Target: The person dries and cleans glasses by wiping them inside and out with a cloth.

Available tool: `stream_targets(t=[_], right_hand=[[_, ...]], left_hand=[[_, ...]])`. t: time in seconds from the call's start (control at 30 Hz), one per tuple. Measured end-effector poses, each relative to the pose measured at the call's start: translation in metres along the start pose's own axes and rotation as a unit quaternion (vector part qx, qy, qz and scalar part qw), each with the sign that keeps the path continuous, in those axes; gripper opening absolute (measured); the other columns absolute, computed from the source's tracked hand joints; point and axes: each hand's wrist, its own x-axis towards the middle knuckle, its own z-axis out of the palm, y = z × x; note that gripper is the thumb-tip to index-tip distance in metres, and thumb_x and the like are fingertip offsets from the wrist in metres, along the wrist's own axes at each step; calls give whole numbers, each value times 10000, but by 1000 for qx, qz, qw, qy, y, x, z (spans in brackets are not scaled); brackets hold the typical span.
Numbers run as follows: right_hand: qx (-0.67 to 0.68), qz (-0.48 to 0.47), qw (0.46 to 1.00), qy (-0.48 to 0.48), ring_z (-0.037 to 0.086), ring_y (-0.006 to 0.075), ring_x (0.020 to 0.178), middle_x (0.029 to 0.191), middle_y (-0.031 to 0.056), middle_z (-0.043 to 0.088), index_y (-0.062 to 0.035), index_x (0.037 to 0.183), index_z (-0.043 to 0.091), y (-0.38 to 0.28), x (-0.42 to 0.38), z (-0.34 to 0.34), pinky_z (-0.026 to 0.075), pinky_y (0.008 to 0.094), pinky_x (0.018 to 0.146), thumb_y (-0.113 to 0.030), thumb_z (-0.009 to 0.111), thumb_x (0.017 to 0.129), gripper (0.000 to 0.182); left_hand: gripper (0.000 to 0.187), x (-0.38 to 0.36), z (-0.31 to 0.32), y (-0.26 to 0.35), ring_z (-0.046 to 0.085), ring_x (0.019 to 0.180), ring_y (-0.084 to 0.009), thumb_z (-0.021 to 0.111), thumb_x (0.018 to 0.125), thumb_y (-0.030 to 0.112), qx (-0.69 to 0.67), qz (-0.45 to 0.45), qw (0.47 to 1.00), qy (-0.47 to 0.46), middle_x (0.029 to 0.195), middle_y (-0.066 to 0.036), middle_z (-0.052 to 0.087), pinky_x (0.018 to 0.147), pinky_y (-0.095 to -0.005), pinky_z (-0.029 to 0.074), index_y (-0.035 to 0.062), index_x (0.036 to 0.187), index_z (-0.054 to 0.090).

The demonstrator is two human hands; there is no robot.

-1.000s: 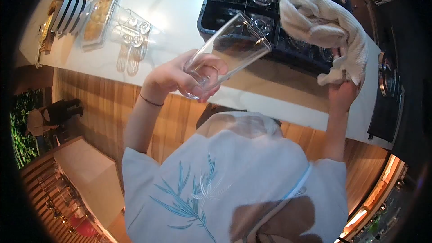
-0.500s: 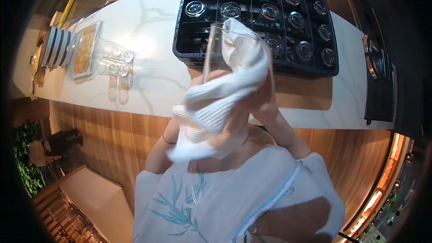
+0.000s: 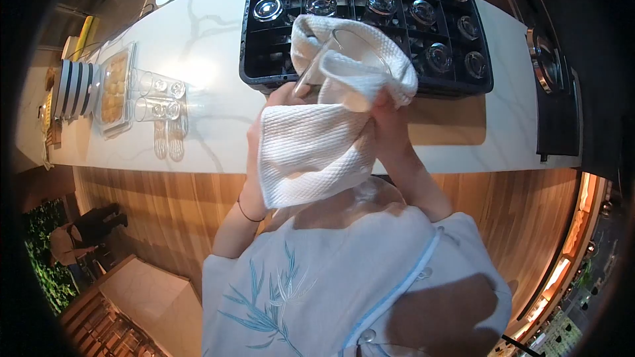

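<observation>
In front of my chest I hold a clear drinking glass (image 3: 305, 86) and a white ribbed towel (image 3: 317, 149). The towel lies over and around the glass, with part of it tucked at the mouth, and its loose end hangs down toward me. My left hand (image 3: 283, 98) is closed around the left side of the glass, its fingers partly behind the cloth. On the right, my right hand (image 3: 389, 122) grips the towel near the glass rim. Just beyond both hands stands a black compartment rack (image 3: 264, 79) holding several upturned glasses (image 3: 381, 4).
Several clear glasses (image 3: 159, 109) lie on their sides on the white marbled counter (image 3: 215, 119). Left of them are a clear lidded box of round yellowish items (image 3: 116, 89) and a row of striped dishes (image 3: 76, 89). A dark appliance (image 3: 555, 112) sits at the right end.
The towel has gone from a twisted roll standing out of the glass to spread folds around it. My right hand has shifted to the towel by the rim. The view has moved slightly.
</observation>
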Motion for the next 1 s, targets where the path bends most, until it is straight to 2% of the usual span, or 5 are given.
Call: stream_targets(t=[0.17,0.53,0.73,0.83,1.0], right_hand=[[-79,-47,996,0,567,165,924,1075,95,541,-35,1116,495,15,2,-49,496,296,779,-338,657,771,487],[-8,80,937,-339,571,189,954,1088,99,552,-66,1125,520,-20,47,-32,511,321,793,-381,675,746,516],[-361,20,892,-271,627,157,769,863,82,632,-50,952,607,-30,40,-18,511,282,698,-355,707,729,391],[-375,-34,906,-194,625,156,700,814,66,632,-41,908,614,-27,30,-15,513,278,653,-358,702,733,373],[-222,113,950,-190,574,170,928,1043,106,575,-38,1066,559,-14,-3,-23,458,282,847,-219,704,725,413]], left_hand=[[527,8,-9,10,603,732,-171,723,571,17,199,80,974,79,863,-88,580,597,-260,494,16,1057,518],[500,17,-28,25,562,670,-181,677,545,-22,333,185,924,15,809,-70,579,585,-272,483,40,1022,542],[435,26,-35,22,533,654,-171,653,533,-23,459,202,857,-114,769,-45,545,559,-265,464,39,950,545],[440,30,-38,9,551,691,-170,660,585,-8,485,239,836,-99,808,-39,564,573,-259,486,69,1010,573],[418,56,-54,-16,581,760,-185,657,701,102,494,507,703,66,854,-26,594,570,-243,527,184,1107,601]])
